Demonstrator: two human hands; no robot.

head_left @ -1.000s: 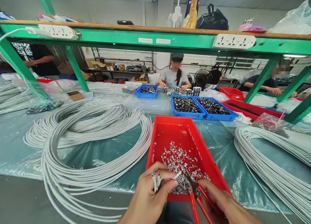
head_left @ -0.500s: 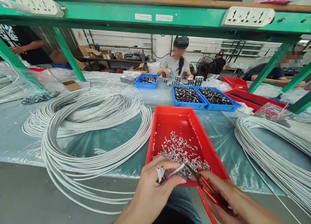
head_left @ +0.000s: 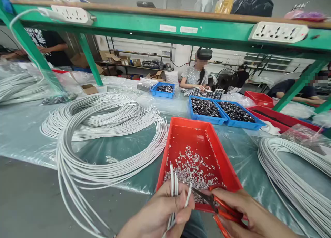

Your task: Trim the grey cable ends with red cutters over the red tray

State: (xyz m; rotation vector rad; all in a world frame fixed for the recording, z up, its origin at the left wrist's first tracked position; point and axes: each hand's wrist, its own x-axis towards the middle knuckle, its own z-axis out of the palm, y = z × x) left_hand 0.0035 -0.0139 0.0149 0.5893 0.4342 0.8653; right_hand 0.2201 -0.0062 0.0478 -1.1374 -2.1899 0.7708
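Note:
My left hand [head_left: 168, 205] is closed around several white cables [head_left: 172, 183], whose ends point upward. One cable end leans right, between its thumb and fingers. Beside that end is the dark tip of a pair of red-handled cutters [head_left: 210, 200], which my right hand [head_left: 243, 210] grips. Whether the blades touch the cable I cannot tell. Both hands are over the near end of a red tray [head_left: 186, 126], in which many small silvery and white scraps [head_left: 192, 162] lie.
Coils of white cable [head_left: 103, 169] lie left, and another coil [head_left: 292, 176] right. Blue trays [head_left: 207, 119] of small dark parts stand behind the red tray. A green shelf beam [head_left: 144, 33] with power strips [head_left: 279, 32] crosses above. A co-worker [head_left: 195, 74] sits opposite.
My left hand has turned, so the cable ends now point up rather than toward the right. The cutters have moved slightly down and right. The whole view has shifted left.

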